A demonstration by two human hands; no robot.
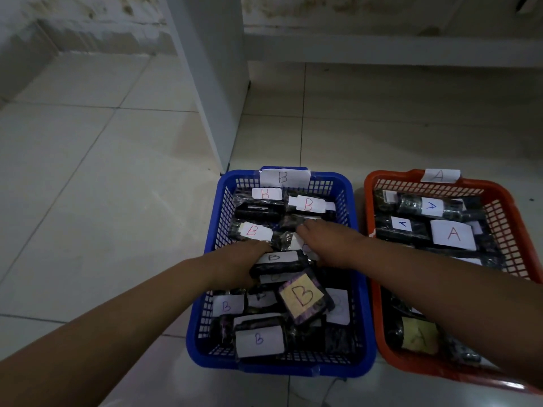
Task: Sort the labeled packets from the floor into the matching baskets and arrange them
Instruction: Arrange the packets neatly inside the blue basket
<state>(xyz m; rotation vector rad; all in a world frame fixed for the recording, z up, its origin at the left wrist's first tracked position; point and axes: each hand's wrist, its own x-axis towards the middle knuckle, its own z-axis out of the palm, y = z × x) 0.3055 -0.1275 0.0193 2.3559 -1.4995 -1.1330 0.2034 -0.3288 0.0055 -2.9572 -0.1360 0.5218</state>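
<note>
Hands [235,264] [332,242] — glossy packets [277,261], latticed basket [363,292].

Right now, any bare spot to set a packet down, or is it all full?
Blue basket is crowded: B packets cover its floor, and the left hand and right hand are both in the middle. Orange basket is packed too. Free room: the tiled floor left of the blue basket.

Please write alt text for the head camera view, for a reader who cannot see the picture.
Both hands reach into a blue basket tagged B: the left hand holds a black packet labeled B, and the right hand rests on other packets. Beside it on the tiled floor stands an orange basket tagged A, filled with A packets.
</note>
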